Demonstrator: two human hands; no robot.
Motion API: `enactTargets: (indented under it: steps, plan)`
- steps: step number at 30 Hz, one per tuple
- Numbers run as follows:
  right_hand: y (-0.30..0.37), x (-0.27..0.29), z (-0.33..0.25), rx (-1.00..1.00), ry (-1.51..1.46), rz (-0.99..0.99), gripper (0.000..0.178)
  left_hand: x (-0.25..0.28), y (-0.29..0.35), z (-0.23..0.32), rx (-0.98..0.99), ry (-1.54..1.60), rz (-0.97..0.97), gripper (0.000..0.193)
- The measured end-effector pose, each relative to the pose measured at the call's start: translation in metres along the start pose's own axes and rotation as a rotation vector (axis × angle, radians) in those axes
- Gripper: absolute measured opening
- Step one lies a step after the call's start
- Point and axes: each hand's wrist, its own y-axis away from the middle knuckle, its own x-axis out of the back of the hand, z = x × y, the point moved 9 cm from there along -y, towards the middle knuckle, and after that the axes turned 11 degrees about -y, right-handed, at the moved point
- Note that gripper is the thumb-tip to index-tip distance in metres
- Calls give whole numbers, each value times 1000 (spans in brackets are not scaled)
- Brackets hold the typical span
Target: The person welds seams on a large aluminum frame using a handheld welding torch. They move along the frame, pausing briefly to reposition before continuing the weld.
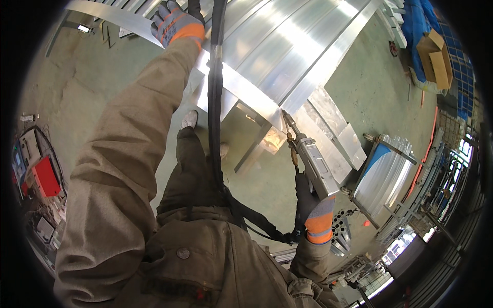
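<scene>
My left hand [177, 26], in a grey and orange work glove, lies at the near edge of a large shiny metal panel [246, 51], fingers stretched out and apart. With my right hand [310, 205], gloved the same way, I grip a silver handheld welding gun [319, 169]. Its narrow nozzle points up and left and reaches the panel's near right corner; whether it touches there I cannot tell. A thin brass-coloured feed tube runs beside the nozzle. A black sleeved hose [215, 97] hangs down past my left forearm and bends toward my right hand.
Flat metal sheets [334, 131] lie beyond the gun. To the right stands a stack of long metal profiles [387, 172]. A cardboard box [434, 59] and blue sheeting [416, 31] are at upper right. A red box [46, 177] sits among equipment at far left.
</scene>
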Motion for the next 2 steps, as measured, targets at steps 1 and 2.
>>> enactTargets:
  steps: [1, 2]
  plan:
    - [0, -1, -1, 10, 27, -9, 25, -2, -1, -2, 6, -9, -42, 85]
    - [0, -1, -1, 22, 54, -18, 24, -3, -2, -2, 7, -12, -73, 85]
